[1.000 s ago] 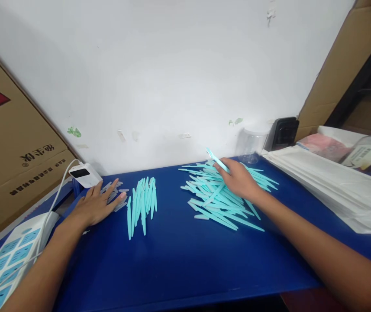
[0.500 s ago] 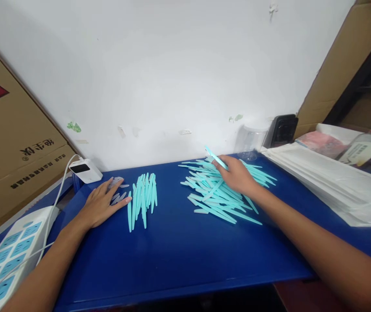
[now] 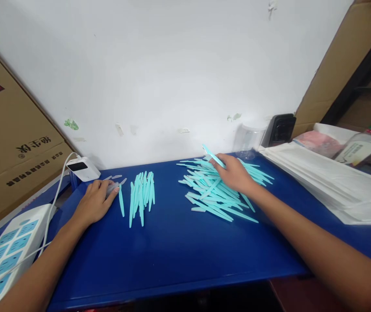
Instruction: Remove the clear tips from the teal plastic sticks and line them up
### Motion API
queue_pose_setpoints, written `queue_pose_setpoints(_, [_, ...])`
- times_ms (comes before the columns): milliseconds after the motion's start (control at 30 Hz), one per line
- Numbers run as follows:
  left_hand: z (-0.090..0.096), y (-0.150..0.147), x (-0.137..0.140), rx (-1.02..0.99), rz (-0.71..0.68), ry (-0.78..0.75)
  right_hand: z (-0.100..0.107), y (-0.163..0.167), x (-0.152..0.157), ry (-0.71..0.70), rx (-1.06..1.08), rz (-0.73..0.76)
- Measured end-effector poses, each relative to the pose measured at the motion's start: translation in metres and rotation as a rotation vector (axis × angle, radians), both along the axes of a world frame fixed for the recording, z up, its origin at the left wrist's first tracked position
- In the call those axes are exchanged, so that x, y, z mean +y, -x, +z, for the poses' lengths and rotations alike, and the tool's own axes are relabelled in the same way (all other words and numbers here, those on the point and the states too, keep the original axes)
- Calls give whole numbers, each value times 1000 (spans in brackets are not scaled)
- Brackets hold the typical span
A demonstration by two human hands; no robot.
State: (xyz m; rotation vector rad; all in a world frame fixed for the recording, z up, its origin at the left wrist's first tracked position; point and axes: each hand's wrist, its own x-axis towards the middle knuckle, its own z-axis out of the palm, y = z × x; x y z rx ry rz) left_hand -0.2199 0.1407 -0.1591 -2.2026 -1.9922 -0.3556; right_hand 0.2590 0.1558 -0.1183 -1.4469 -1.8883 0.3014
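Note:
In my right hand (image 3: 232, 173) is a turquoise eyebrow razor (image 3: 214, 156), gripped between thumb and fingers with its bare blade end pointing up and left. Below that hand spreads a large loose heap of similar razors (image 3: 217, 195). My left hand (image 3: 95, 200) rests on the table at the left, fingers curled around small clear blade caps (image 3: 111, 188); how many it grips is hidden. One single razor (image 3: 121, 201) lies against its thumb tip. Just right of it is a smaller, roughly lined-up pile of razors (image 3: 142, 195).
A white device with a dark screen (image 3: 83, 169) and cable stands behind my left hand. A power strip (image 3: 6, 255) lies at the left. Stacked white sheets or bags (image 3: 321, 182), a clear jar (image 3: 248, 141) and a bottle (image 3: 363, 143) are on the right. The wall bounds the blue table (image 3: 172, 260).
My left hand has gone from spread to curled in over the clear caps. The leftmost razor has moved left, away from the small pile. My right hand still holds its razor in nearly the same place.

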Motion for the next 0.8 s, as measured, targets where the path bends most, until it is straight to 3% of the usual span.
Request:
queue_pose_setpoints(300, [13, -19, -10, 108, -13, 128, 1, 1, -2, 7, 1, 19])
queue_pose_setpoints(567, [12, -19, -2, 173, 42, 185, -1, 1, 0, 5, -6, 11])
queue_pose_setpoints(700, [20, -5, 9, -7, 29, 114, -1, -1, 1, 0, -2, 2])
queue_pose_setpoints(800, [35, 0, 15, -331, 63, 90, 0, -1, 1, 0, 5, -8])
